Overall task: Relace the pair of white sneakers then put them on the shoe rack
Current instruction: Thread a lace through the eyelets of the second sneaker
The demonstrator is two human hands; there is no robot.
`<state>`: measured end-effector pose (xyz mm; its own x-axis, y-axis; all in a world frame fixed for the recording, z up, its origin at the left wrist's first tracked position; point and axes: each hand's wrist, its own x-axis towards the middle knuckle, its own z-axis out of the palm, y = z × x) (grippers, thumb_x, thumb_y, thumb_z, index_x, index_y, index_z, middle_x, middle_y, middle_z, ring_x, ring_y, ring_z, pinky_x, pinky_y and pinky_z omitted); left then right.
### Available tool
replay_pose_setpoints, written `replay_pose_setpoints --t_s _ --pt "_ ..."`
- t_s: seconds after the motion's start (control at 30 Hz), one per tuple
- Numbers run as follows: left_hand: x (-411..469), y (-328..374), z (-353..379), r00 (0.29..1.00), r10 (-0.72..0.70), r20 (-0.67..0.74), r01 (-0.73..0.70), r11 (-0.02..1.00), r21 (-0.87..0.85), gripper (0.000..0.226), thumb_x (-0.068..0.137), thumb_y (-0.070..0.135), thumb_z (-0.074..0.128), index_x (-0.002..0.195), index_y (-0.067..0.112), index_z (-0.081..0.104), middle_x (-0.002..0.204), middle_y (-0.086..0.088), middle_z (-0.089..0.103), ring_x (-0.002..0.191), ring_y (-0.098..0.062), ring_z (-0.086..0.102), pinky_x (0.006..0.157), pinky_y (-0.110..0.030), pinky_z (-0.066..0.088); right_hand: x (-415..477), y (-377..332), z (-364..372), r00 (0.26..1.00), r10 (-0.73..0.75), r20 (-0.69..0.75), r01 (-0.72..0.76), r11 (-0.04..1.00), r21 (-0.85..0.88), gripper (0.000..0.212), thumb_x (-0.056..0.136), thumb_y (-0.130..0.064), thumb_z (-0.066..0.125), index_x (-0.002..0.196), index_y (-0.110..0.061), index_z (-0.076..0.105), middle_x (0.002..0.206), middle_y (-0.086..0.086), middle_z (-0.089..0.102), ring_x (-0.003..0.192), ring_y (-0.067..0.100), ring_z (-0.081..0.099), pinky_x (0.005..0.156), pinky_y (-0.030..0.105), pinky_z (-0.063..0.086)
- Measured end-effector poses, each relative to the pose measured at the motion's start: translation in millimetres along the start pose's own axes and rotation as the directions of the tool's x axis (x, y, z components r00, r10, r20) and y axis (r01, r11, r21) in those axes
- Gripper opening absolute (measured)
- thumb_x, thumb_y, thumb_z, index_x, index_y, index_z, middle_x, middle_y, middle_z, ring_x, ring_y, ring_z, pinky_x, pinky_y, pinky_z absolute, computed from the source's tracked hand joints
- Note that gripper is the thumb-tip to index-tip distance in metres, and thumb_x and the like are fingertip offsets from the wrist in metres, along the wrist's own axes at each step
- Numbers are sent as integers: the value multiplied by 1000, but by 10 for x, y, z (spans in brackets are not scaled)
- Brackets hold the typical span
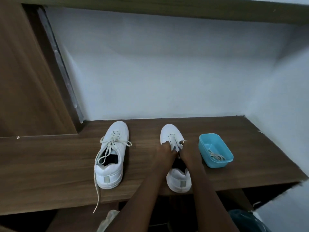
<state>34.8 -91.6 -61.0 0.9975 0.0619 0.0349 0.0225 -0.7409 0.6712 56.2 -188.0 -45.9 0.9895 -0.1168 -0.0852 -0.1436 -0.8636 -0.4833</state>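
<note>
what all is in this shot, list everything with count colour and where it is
laced sneaker: 1, white, left of centre on the shelf, toe to the wall, one lace end hanging over the front edge
second sneaker: 1, white, centre of the shelf, toe to the wall, under both hands
tub: 1, blue, on the shelf right of the second sneaker
loose lace: 1, off-white, bunched in the tub
shelf: 1, brown wood, across the frame
panel: 1, brown wood, upper left
wall: pale grey-white, behind the shelf
dark bag: 1, bottom right, unclear
left hand: fingers curled on the second sneaker's upper
right hand: same, from the other side
</note>
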Motion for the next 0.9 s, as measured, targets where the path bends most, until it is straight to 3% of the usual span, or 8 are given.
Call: replay_pose_setpoints --t_s 0.2,0.33,0.43,0.57,0.67,0.77,0.83,0.9 --pt "89 -75 -37 995 -46 -91 47 999 13 15 94 11 44 92 1 55 65 0 39 65 -16 44 46 -21 23 70 -36 28 995 -90 -43 86 992 -98 31 95 -12 48 123 -5 58 118 12 62 108 23 59 84 25 45" --pt "69 -138 -181 983 -98 -154 109 992 68 20 93 14 45 74 7 48 66 -7 46 66 -18 44 54 -26 23 66 -153 137 988 -151 -46 148 987 -59 31 96 -12 46 124 -5 58 118 12 62 108 22 59 84 25 43" --pt "9 -192 -247 976 -117 -182 136 986 97 36 90 13 45 58 13 30 58 -1 35 63 -19 40 53 -27 17 47 -219 229 986 -162 -47 160 986 -42 26 95 -12 46 115 -4 61 108 12 65 100 23 60 72 24 39" --pt "-38 -206 -268 976 -125 -179 140 987 76 35 92 15 46 60 9 35 67 -13 53 68 -26 49 56 -27 22 -1 -256 345 989 -132 -62 132 991 -2 25 97 -20 45 96 -3 63 87 14 62 78 19 56 64 25 36" --pt "-70 -217 -240 973 -134 -189 144 989 42 39 94 22 46 58 10 36 75 -18 60 67 -27 52 57 -30 28 -21 -239 295 987 -154 50 151 987 62 18 94 -19 49 86 -6 60 90 15 62 83 21 57 70 28 45" --pt "-107 -145 -223 968 -123 -217 131 991 24 30 96 31 43 83 10 59 88 -14 65 80 -29 60 61 -30 38 -5 -140 14 968 -167 189 128 971 204 35 90 -25 58 121 -9 61 121 10 63 112 23 58 90 27 42" --pt "-116 -50 -184 967 -59 -248 67 997 26 29 96 29 44 114 14 61 105 -10 67 96 -28 62 71 -33 44 51 21 -226 994 -95 62 72 950 303 32 88 -25 61 117 -12 65 118 7 66 109 21 59 88 26 42" --pt "-120 56 -127 949 46 -311 -40 999 28 34 96 25 44 124 15 60 111 -10 68 100 -29 62 79 -35 48 171 282 -446 989 31 -147 13 957 289 22 88 -17 60 107 -9 69 107 8 69 101 22 62 78 23 42"
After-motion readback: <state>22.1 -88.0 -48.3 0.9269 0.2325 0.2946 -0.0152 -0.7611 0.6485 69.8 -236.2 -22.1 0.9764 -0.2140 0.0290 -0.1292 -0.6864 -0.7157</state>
